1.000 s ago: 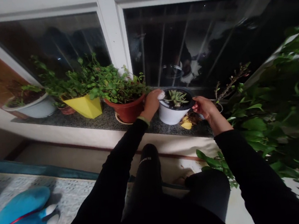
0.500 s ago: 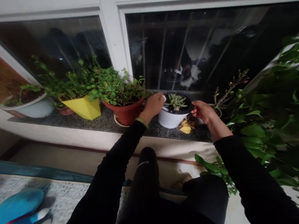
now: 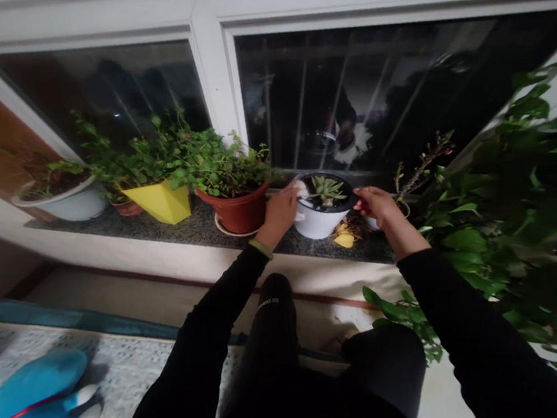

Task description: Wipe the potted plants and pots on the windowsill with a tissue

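White, black-rimmed pot (image 3: pixel 319 226) holds a green succulent (image 3: pixel 328 191) with pointed leaves.

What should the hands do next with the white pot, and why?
Maybe slide the left hand gently along the side of the pot to wipe it. That hand seems to hold a white wad, perhaps tissue, against the pot, and the right hand is at the opposite edge, so it could keep the pot steady.

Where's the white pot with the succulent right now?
In the head view, the white pot stands on the sill, just right of centre, between the left hand and right hand.
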Motion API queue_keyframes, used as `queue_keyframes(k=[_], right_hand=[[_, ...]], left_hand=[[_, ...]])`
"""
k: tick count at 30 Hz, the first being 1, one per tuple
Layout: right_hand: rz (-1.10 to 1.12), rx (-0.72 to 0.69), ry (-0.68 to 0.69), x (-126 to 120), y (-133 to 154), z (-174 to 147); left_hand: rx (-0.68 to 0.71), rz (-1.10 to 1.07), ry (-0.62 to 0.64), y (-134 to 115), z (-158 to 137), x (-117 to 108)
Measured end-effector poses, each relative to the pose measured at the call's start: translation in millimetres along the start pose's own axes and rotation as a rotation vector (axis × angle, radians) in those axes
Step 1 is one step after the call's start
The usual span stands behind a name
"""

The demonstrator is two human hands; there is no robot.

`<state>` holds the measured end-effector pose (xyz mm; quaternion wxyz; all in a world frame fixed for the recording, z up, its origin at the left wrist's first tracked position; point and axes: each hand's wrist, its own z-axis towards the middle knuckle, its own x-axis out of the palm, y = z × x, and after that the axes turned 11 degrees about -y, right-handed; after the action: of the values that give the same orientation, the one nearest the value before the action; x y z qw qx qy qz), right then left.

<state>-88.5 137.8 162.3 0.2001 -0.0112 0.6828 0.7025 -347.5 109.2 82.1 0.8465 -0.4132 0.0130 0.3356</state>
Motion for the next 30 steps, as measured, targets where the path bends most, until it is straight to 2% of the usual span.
queue_keyframes(k=[2, 4, 5, 6, 7, 8, 10, 13, 16, 19, 21, 25, 30], right_hand=[[-0.025, -0.198, -0.190, 5, 3, -18], [-0.076, -0.525, -0.310, 17, 10, -45], [-0.112, -0.681, -0.275, 27, 14, -60], [-0.149, -0.777, -0.146, 37, 19, -75], [-0.189, -0.838, -0.002, 49, 23, -87], [-0.203, -0.879, 0.087, 61, 28, -96], [-0.230, -0.923, 0.171, 81, 34, -103], [-0.266, -0.938, 0.113, 99, 40, -86], [-0.260, -0.818, 0.067, 101, 51, -53], [-0.268, -0.689, 0.043, 98, 72, -18], [-0.348, -0.662, 0.141, 99, 85, -1], [-0.525, -0.660, 0.519, 116, 97, 16], [-0.613, -0.791, 0.686, 138, 92, 37]], left_hand=[[-0.036, -0.063, -0.061, 3, -7, -5], [-0.066, -0.142, -0.137, 2, -15, -8], [-0.068, -0.189, -0.173, 0, -18, -8], [-0.059, -0.243, -0.200, -4, -21, -8], [-0.050, -0.301, -0.218, -9, -24, -6], [-0.056, -0.364, -0.227, -15, -25, -4], [-0.140, -0.493, -0.236, -27, -25, 2], [-0.310, -0.666, -0.197, -37, -17, 7], [-0.260, -0.705, -0.130, -32, -10, 8], [-0.218, -0.601, -0.184, -16, -7, 14], [-0.275, -0.482, -0.212, -7, -5, 25], [-0.452, -0.390, -0.192, 3, 4, 55], [-0.453, -0.428, -0.241, 11, 7, 76]])
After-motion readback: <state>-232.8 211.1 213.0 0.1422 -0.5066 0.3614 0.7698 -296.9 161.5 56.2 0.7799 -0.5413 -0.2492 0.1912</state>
